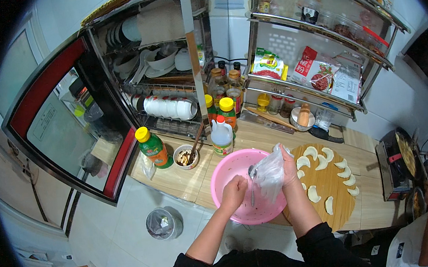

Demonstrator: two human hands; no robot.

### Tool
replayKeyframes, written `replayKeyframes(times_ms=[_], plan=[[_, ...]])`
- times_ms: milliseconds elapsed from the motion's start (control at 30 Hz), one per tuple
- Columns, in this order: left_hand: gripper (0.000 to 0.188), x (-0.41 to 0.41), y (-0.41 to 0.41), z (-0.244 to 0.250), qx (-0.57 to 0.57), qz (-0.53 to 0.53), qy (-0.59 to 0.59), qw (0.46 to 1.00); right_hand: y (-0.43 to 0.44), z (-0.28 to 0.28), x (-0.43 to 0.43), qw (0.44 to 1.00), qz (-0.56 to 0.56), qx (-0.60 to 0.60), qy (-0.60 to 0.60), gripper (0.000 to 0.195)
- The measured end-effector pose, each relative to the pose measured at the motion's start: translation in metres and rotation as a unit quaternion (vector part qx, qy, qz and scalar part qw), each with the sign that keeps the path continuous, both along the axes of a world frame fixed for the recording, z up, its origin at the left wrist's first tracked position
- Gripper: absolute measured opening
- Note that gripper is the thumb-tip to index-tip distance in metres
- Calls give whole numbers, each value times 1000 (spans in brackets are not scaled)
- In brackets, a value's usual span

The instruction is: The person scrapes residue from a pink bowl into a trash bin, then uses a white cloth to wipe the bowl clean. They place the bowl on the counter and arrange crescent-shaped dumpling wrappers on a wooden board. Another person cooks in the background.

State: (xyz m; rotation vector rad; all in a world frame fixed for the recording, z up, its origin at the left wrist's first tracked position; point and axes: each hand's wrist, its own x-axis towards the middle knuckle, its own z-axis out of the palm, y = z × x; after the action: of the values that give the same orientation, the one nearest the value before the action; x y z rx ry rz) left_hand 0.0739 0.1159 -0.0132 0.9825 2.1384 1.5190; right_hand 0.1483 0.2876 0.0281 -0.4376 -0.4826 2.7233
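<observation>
My right hand (289,169) holds a crumpled clear plastic bag (269,174) over the right side of a pink plastic basin (220,167). Just left of the bag is my left hand (235,190), its fingers curled into a fist above the basin; no object shows in it. A metal spoon (252,195) stands between my hands, its bowl end partly covered by the bag. Small dark bits cling to the basin's inside. Beside the basin, a round wooden board (327,184) carries several crescent-shaped dumplings (313,194), some partly hidden behind my right hand.
Left of the basin are a jug (222,137), a green bottle (153,148) and a small bowl with chopsticks (185,157). A dish cabinet's door (67,119) stands ajar. A trash bin (164,223) is on the floor. At right, a co-worker (417,230) handles pans by a stove (389,171).
</observation>
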Motion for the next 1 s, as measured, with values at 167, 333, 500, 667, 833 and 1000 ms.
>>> replayKeyframes(times_ms=[167,333,500,667,833,1000], plan=[[15,0,16,15,133,-3,-6,991,-1,-10,-2,997,-5,59,-52,22],[14,-7,22,-6,63,-151,-204,965,-12,1,0,975,-42,203,-78,24],[14,-16,-2,-5,-140,-197,-35,970,-7,6,4,962,-39,259,-80,28],[28,-32,4,-4,32,11,-25,999,-12,16,4,952,-5,290,-98,29],[44,0,36,49,132,-113,-140,975,-26,13,-14,938,9,345,-33,20],[38,-1,36,16,42,-198,-242,949,-35,21,-25,952,-28,302,-44,17]])
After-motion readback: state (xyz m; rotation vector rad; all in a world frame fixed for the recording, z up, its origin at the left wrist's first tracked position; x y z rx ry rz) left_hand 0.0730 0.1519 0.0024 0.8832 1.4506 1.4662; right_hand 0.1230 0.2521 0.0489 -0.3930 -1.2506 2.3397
